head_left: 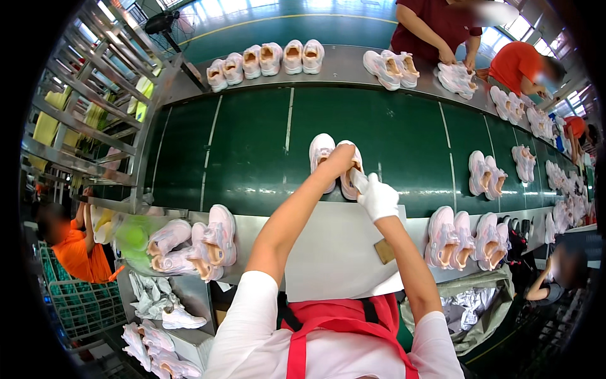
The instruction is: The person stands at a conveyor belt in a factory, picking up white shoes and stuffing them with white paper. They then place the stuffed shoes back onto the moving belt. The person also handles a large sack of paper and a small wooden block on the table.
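Observation:
Two pale pink-white sneakers stand side by side, toes away from me, at the near edge of the green conveyor belt. My bare left hand reaches into the opening of the right sneaker; its fingers are hidden inside. The left sneaker is partly covered by my left forearm. Beside the right sneaker's heel, my right hand wears a white glove. Its fingers close on a pale flat piece at the shoe opening, whose kind I cannot make out.
A grey board lies before me, with a small brown block on it. Sneakers stand left, more sneakers right, and a row on the far ledge. Co-workers handle shoes across the belt. A metal rack borders the left.

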A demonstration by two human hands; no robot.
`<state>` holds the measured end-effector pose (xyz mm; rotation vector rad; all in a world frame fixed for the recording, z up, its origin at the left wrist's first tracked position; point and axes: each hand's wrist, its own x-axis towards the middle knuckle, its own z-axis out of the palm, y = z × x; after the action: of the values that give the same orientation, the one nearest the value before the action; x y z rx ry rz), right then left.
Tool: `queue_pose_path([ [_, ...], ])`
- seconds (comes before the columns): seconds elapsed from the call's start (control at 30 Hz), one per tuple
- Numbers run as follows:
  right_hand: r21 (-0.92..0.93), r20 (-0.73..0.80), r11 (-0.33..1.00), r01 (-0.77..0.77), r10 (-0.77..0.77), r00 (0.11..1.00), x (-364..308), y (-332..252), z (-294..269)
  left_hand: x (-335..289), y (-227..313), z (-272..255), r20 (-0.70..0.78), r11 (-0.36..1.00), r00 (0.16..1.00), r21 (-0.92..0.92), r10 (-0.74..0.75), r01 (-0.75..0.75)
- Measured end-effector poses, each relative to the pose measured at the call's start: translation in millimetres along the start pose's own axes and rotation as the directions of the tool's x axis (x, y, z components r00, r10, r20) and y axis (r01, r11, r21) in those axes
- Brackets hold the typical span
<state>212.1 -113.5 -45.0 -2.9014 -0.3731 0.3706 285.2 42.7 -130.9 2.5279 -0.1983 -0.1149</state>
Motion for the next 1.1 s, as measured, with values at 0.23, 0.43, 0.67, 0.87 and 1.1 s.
queue_pose_path([
  [0.23, -0.015, 0.022, 0.974, 0.226, -0.226, 0.974, 36, -5, 49, -15, 1, 4, 0.112, 0.993, 0.994, -0.114, 0.011, 0.002],
  [0.43, -0.123, 0.170, 0.977, 0.175, -0.153, 0.973, 54, 2, 58, -19, 5, 18, 0.094, 0.980, 0.996, -0.195, -0.006, 0.025],
  [0.67, 0.325, -0.039, 0.936, 0.136, -0.130, 0.991, 35, 24, 8, -38, 19, 18, 0.024, 0.994, 1.000, -0.113, 0.004, -0.001],
  [0.87, 0.300, -0.139, 0.954, 0.016, 0.027, 0.990, 86, 20, 81, -22, 41, 53, -0.322, 0.981, 0.935, 0.070, -0.147, 0.179],
  [1.1, 0.538, -0.433, 0.814, 0.220, 0.044, 0.900, -2, 53, 47, -88, 56, 22, -0.357, 0.998, 0.932, 0.010, 0.067, -0.068],
])
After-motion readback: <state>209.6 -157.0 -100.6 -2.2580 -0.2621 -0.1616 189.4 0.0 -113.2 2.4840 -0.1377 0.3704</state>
